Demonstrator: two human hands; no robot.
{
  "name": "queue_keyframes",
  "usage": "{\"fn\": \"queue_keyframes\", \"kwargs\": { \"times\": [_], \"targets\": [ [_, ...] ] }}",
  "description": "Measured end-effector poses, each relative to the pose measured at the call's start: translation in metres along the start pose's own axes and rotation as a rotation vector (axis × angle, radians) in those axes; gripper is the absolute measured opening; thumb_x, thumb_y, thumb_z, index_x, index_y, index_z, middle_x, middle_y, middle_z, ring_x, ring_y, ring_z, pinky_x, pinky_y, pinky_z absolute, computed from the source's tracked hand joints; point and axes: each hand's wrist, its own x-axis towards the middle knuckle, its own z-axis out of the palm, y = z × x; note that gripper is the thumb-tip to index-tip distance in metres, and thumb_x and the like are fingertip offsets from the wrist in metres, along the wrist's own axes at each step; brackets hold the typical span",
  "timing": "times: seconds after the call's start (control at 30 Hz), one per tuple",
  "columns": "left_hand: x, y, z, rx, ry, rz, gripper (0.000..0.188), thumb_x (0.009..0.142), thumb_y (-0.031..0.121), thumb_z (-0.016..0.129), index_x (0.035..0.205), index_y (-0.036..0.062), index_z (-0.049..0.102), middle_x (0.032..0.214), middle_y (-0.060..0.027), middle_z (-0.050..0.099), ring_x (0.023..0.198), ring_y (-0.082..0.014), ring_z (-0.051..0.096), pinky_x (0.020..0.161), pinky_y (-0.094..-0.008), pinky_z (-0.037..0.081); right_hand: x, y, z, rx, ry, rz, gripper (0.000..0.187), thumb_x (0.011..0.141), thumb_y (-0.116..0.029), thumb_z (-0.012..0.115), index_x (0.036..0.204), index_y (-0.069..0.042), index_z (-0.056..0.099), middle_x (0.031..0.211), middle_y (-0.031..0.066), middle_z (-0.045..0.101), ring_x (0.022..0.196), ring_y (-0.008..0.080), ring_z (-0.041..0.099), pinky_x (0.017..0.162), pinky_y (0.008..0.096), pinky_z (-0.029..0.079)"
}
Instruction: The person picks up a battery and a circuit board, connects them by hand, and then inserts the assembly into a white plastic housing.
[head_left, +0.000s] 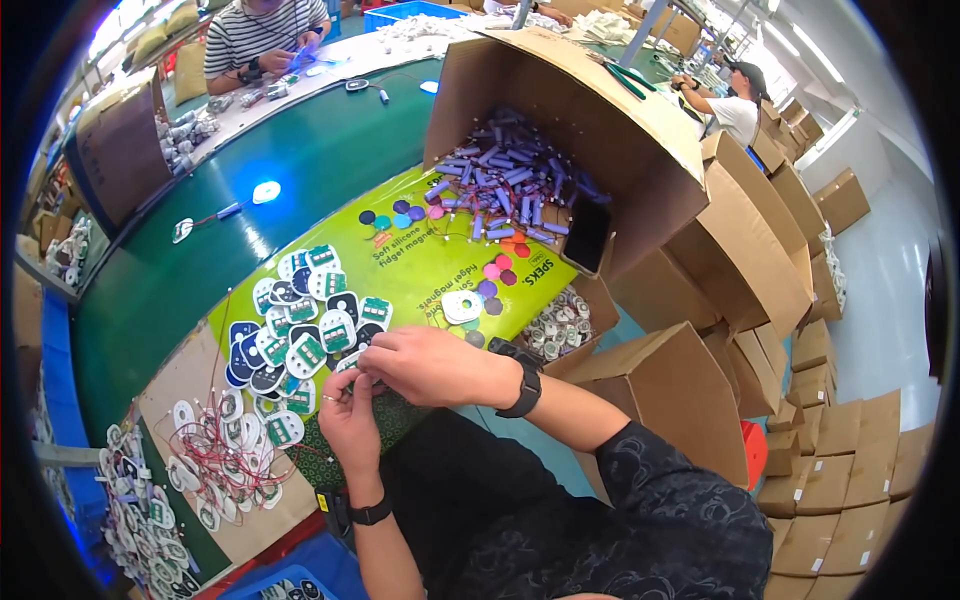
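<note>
Green boards (337, 330) in pale casings lie heaped on the lime mat (400, 300), just beyond the person's hands. Left hand (352, 425) and right hand (430, 362) meet at the heap's near edge, fingers bent and bunched together; they hide whatever is between them, so I cannot tell what either grasps. Boards overlap loosely, so a knuckle nudging the near ones could make others slide. Wired white rings (232, 404) lie tangled to the left; tugging one could drag its neighbours or strain a joint. A white disc (462, 306) sits near the right wrist, where a careless sweep might knock it.
</note>
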Motion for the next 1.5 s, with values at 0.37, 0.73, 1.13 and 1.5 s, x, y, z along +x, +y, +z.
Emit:
{"fn": "queue_keyframes", "kwargs": {
  "times": [0.37, 0.73, 1.13, 1.5],
  "targets": [
    [0.002, 0.002, 0.002, -0.026, 0.025, -0.024, 0.014, 0.100, 0.011, 0.064, 0.107, -0.0018, 0.062, 0.098, -0.0071, 0.068, 0.082, -0.0117, 0.066, 0.073, -0.0243, 0.055, -0.005, 0.002, 0.011, 0.156, 0.172, 0.051, 0.014, 0.090, -0.007, 0.066, 0.103, -0.003, 0.065, 0.092, 0.0129, 0.066, 0.085, 0.0341, 0.066, 0.072, 0.0408, 0.054],
    [0.001, 0.010, -0.002, 0.092, -0.019, -0.021, 0.017, 0.102, 0.009, 0.059, 0.109, -0.0052, 0.066, 0.103, -0.0080, 0.068, 0.088, -0.0138, 0.067, 0.078, -0.0279, 0.058, -0.003, 0.007, 0.022, 0.275, 0.243, 0.153, 0.010, 0.086, -0.002, 0.069, 0.095, -0.002, 0.065, 0.088, 0.0157, 0.061, 0.085, 0.0348, 0.062, 0.072, 0.0408, 0.051],
    [0.008, 0.017, -0.005, -0.194, 0.012, -0.097, 0.036, 0.101, 0.001, 0.054, 0.137, -0.0022, 0.047, 0.129, -0.0154, 0.061, 0.111, -0.0211, 0.064, 0.089, -0.0377, 0.061, 0.014, 0.014, 0.012, 0.250, 0.276, 0.252, 0.008, 0.086, -0.005, 0.073, 0.094, -0.003, 0.071, 0.096, 0.0115, 0.068, 0.087, 0.0271, 0.067, 0.073, 0.0343, 0.054],
    [0.012, 0.013, -0.005, -0.231, -0.059, -0.080, 0.034, 0.102, 0.000, 0.051, 0.136, -0.0017, 0.048, 0.125, -0.0144, 0.062, 0.110, -0.0207, 0.065, 0.090, -0.0367, 0.060, 0.013, -0.002, 0.013, 0.395, 0.202, 0.424, 0.011, 0.086, -0.004, 0.072, 0.096, -0.001, 0.069, 0.100, 0.0130, 0.068, 0.081, 0.0266, 0.068, 0.072, 0.0343, 0.055]
  ]
}}
